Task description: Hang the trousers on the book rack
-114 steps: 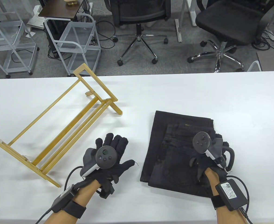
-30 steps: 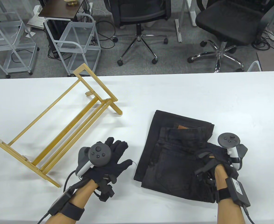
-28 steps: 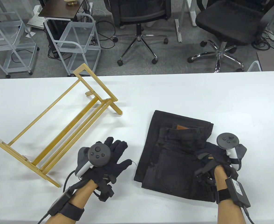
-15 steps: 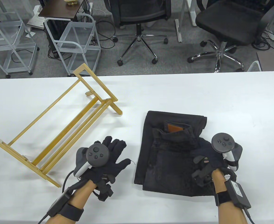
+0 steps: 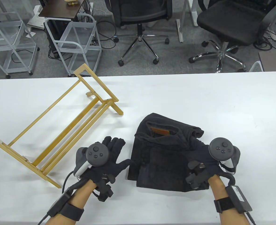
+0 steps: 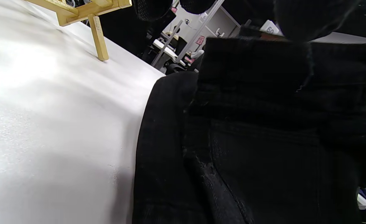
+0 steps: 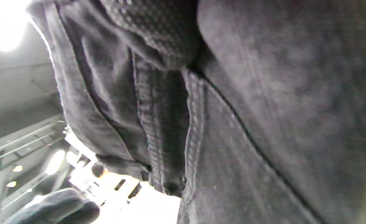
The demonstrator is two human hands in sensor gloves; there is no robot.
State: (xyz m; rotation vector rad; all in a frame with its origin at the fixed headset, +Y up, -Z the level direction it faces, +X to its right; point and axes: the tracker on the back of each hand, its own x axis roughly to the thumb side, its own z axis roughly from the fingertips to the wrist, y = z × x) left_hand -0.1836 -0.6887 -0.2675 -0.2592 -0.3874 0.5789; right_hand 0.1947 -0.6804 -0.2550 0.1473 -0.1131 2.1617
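The black folded trousers point(image 5: 161, 154) lie bunched at the table's front middle, a brown waist label showing on top. My right hand point(image 5: 200, 155) grips their right side, fingers buried in the cloth. In the right wrist view the dark denim point(image 7: 248, 124) fills the frame. My left hand point(image 5: 120, 152) rests flat and open on the table, its thumb at the trousers' left edge. The left wrist view shows the trousers point(image 6: 248, 140) close by. The wooden book rack point(image 5: 58, 131) stands at the left, empty, and one of its feet point(image 6: 99, 37) shows in the left wrist view.
The white table point(image 5: 199, 98) stretches behind and right of the trousers. Beyond its far edge stand two office chairs point(image 5: 140, 14) and white wire carts point(image 5: 77, 39) on the floor.
My right hand has taken hold of the trousers' right side and dragged them left, bunching them up towards my left hand. The left hand has barely moved.
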